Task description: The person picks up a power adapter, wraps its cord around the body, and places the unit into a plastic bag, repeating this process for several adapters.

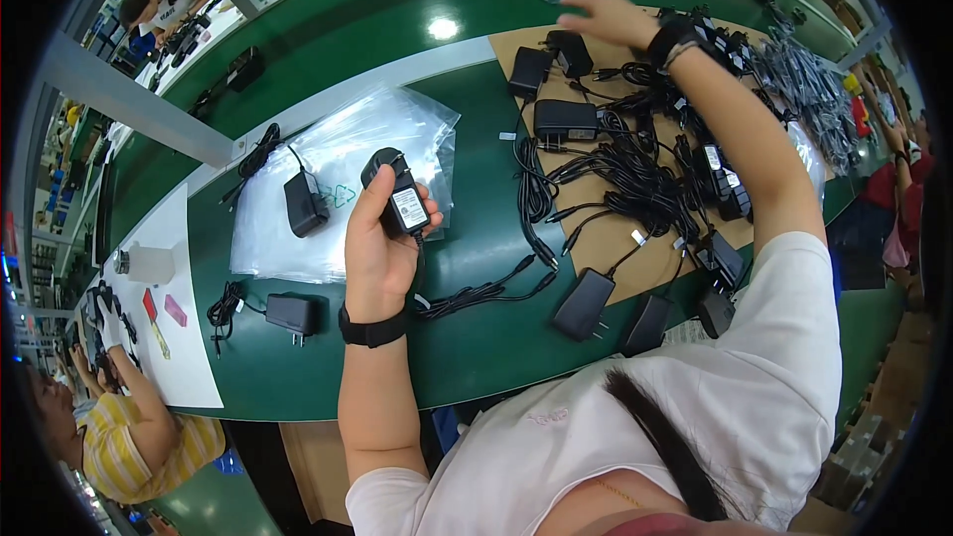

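Observation:
My left hand is closed round a black power adapter, its labelled face turned up and its cord hanging below the wrist side. My right hand reaches to the far side of the bench, fingers stretched out, holding nothing that I can see. Close by it stand two black adapters, one of them a cube-like adapter. Beneath my right arm spreads a heap of black adapters and coiled cables on a sheet of brown cardboard.
Clear plastic bags lie at the left with an adapter on top. Another adapter sits nearer me. Bagged cables are piled at the far right. A metal post rises at the left. A co-worker in yellow stripes sits there.

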Demonstrator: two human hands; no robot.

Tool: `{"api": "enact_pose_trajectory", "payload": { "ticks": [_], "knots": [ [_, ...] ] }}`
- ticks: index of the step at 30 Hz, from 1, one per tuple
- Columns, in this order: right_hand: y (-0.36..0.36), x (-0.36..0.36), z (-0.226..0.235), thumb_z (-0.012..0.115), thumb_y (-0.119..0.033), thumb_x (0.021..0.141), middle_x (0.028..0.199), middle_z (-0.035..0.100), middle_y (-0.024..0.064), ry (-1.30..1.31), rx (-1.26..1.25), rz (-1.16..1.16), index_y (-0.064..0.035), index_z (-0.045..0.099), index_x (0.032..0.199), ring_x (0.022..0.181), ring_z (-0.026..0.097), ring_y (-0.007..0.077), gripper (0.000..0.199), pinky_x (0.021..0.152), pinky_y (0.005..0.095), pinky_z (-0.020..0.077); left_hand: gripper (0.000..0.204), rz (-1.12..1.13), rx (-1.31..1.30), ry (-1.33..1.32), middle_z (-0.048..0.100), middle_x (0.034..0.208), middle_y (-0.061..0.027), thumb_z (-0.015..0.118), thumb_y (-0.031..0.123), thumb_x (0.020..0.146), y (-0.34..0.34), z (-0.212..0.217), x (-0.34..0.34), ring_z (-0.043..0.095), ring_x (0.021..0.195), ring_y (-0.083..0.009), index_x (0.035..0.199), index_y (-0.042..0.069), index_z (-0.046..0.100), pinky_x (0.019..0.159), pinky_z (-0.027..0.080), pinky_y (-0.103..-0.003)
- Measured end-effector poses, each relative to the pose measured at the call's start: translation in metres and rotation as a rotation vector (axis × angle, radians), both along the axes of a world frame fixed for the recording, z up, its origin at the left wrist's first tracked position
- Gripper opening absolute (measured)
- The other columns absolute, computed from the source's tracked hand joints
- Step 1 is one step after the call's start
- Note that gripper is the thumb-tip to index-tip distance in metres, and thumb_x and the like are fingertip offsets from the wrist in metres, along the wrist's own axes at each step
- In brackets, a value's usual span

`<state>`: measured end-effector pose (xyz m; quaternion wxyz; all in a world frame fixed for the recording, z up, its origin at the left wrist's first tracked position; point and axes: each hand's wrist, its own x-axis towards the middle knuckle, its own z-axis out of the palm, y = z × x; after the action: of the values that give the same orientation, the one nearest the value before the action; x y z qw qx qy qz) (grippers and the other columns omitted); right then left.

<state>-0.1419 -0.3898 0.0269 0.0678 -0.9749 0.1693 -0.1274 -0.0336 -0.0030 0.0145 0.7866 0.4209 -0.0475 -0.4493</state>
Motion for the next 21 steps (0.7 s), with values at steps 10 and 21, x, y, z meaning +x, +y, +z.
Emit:
{"api": "enact_pose_trajectory", "payload": {
  "ticks": [10, 21],
  "knots": [
    [0.006, -0.015, -0.014, 0.057, -0.014, 0.073, 0.091, 0.051, 0.0122, -0.201, 1.133, -0.356, -0.0054, 0.041, 0.125, 0.069, 0.055, 0.0237, 0.055, 0.055, 0.0339, 0.0529, 0.024, 0.01, 0.005, -0.007, 0.059, 0.075, -0.0099, 0.057, 0.027, 0.085, -0.001, -0.002, 0.003, 0.059, 0.064, -0.0183, 0.094, 0.005, 0.051, 0.058, 0.051, -0.03],
    [-0.024, -0.033, -0.023, 0.062, -0.029, 0.076, 0.08, 0.06, 0.0076, -0.142, 0.78, -0.309, -0.0003, 0.034, 0.131, 0.071, 0.056, 0.0138, 0.068, 0.06, 0.0322, 0.0476, 0.024, -0.002, 0.013, -0.024, 0.058, 0.075, -0.0091, 0.058, 0.026, 0.085, -0.002, -0.004, 0.004, 0.058, 0.064, -0.0181, 0.093, 0.005, 0.051, 0.058, 0.051, -0.031]
  ]
}}
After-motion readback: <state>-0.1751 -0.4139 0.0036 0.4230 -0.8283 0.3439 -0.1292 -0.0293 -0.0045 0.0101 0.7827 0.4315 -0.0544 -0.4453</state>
